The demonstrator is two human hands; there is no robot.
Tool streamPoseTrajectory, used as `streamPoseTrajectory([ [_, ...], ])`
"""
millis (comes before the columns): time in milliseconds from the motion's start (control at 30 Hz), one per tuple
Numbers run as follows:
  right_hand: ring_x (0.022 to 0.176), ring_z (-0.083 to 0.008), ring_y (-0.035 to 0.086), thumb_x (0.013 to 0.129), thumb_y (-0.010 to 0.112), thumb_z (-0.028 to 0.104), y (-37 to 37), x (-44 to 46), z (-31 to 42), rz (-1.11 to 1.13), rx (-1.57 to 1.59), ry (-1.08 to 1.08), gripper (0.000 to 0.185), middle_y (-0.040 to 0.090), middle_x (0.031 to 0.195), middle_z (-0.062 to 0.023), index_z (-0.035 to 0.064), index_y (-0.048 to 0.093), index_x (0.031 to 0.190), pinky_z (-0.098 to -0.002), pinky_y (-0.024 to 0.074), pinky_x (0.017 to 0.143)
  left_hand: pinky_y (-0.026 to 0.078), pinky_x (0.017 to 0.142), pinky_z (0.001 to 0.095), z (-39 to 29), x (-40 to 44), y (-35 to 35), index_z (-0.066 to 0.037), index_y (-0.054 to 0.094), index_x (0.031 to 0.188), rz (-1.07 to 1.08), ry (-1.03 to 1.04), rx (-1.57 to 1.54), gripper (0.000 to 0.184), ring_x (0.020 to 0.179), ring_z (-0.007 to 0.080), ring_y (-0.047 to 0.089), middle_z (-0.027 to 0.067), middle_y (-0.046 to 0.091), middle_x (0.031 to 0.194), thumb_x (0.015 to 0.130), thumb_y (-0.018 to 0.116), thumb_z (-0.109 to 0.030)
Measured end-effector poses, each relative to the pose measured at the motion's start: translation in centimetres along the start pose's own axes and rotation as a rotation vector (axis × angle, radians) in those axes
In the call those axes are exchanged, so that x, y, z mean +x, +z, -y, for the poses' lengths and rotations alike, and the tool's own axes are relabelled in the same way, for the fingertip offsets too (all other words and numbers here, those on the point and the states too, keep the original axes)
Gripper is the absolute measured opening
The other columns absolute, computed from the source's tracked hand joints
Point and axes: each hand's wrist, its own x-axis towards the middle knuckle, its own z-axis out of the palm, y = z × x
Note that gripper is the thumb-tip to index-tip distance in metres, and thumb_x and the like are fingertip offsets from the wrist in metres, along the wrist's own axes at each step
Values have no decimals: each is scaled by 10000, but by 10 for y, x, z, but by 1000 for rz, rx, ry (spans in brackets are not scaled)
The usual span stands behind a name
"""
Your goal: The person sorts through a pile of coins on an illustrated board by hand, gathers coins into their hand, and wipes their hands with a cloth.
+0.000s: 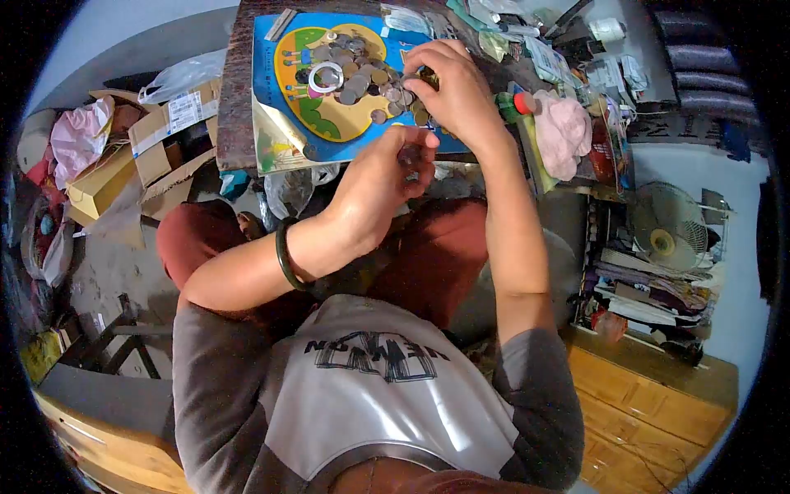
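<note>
A pile of coins [358, 78] lies on a blue and yellow picture book [271, 78], with a white ring [326, 77] on the pile's left part. My left hand [391, 169], a dark bangle on its wrist, is at the book's front edge. Its fingers curl around several coins in the palm. Over the right end of the pile, my right hand [451, 86] has its thumb and fingers bent together at some coins. What lies between its fingertips is too small to tell.
The dark table [237, 99] holds a pink cloth [562, 134], a red-capped bottle [523, 103] and packets behind. Cardboard boxes [169, 132] stand left of it. On the right are a fan [662, 235] and a wooden drawer unit [642, 403].
</note>
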Motion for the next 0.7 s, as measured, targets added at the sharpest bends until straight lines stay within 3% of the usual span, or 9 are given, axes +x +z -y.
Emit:
streamPoseTrajectory([
  [167,914,-280,600,802,674,158,-3,-1,-2,-91,223,68,151,649,929,-108,53,634,903,-370,475,792,300,526,218,-5,1,0,-64,518,1079,28,49,3,205,600,84,355,-27,419,734,958,405,-185],
  [233,848,-274,625,832,656,166,-3,-2,-2,-79,346,183,157,651,906,-117,43,621,923,-357,486,739,276,500,215,-2,6,-5,-61,515,1103,48,53,9,219,579,75,327,-34,395,715,967,388,-176],
  [333,789,-272,646,867,627,167,3,-3,-3,-72,383,174,150,658,879,-123,39,604,942,-345,496,691,259,484,217,-4,7,-8,-60,513,1120,82,69,19,250,562,72,308,-38,375,705,985,358,-201],
  [533,803,-208,669,888,602,137,1,-1,3,-156,331,87,124,671,833,-117,21,598,935,-315,499,705,269,498,224,-6,9,-9,-50,511,1109,48,44,-14,321,550,85,311,-23,393,712,1003,302,-269],
  [633,804,-144,655,905,576,115,-8,-7,10,-178,679,239,116,671,826,-92,10,602,948,-286,495,714,292,520,233,-6,9,-4,-42,510,1089,-5,15,-5,335,553,101,332,-4,423,739,1004,286,-277],
  [700,792,-124,640,915,559,105,-21,-15,23,-146,661,236,114,664,819,-69,11,607,959,-275,493,711,307,535,243,-4,9,-4,-38,508,1078,-14,-1,-9,347,558,114,350,8,441,761,1005,280,-289],
])
